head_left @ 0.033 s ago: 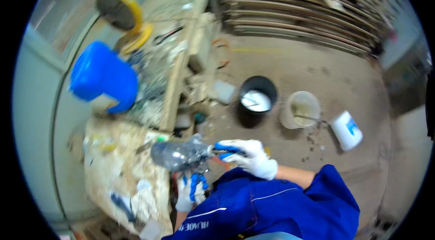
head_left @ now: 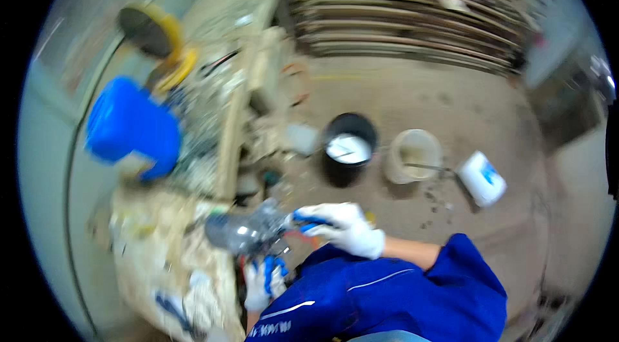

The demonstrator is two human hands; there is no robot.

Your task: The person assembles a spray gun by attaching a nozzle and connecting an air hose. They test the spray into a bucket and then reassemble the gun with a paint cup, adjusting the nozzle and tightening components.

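Observation:
A smoky clear, bottle-shaped plastic thing (head_left: 237, 233) lies sideways at the right edge of the stained work board (head_left: 138, 258). Its narrow end points right and meets the fingers of my right hand (head_left: 345, 229), which are closed around that end. The glove is white with blue on the finger side. Just below the bottle-shaped thing, my left hand (head_left: 261, 285) wears a matching glove. Its fingers are curled; what they hold, if anything, is hidden and blurred.
A blue drum (head_left: 135, 126) stands left on the littered bench (head_left: 225, 155). A black bucket (head_left: 348, 171), a whitish bucket (head_left: 406, 171) and a tipped white tub (head_left: 481, 179) are on the floor. Stacked slatted racks (head_left: 400, 19) stand at the back. A dark blue-handled tool (head_left: 173, 310) lies on the board.
The whole view has shifted slightly, so the surroundings sit further left. Both hands and the bottle-shaped thing keep nearly the same places relative to each other.

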